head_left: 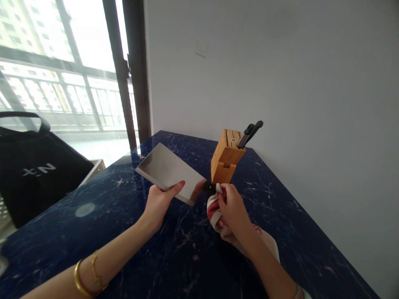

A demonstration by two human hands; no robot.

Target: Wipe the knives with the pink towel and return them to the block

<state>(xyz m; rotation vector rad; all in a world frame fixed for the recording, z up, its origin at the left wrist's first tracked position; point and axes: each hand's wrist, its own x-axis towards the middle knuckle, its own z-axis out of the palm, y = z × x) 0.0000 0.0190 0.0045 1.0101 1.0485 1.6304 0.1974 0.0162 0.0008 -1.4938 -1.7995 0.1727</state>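
Note:
A broad steel cleaver (168, 171) is held level above the dark blue marble table (131, 232). My left hand (160, 201) grips the blade's near edge, thumb on top. My right hand (232, 209) is closed round a red and white cloth (215, 216) wrapped about the cleaver's black handle (209, 187). Just behind the hands stands a tilted wooden knife block (225, 160) with two dark-handled knives (251, 133) sticking out of its top.
A black bag (34, 174) with white lettering sits at the left beyond the table's edge. A window with a dark frame (124, 70) fills the left. A plain white wall (280, 74) runs along the table's far and right sides.

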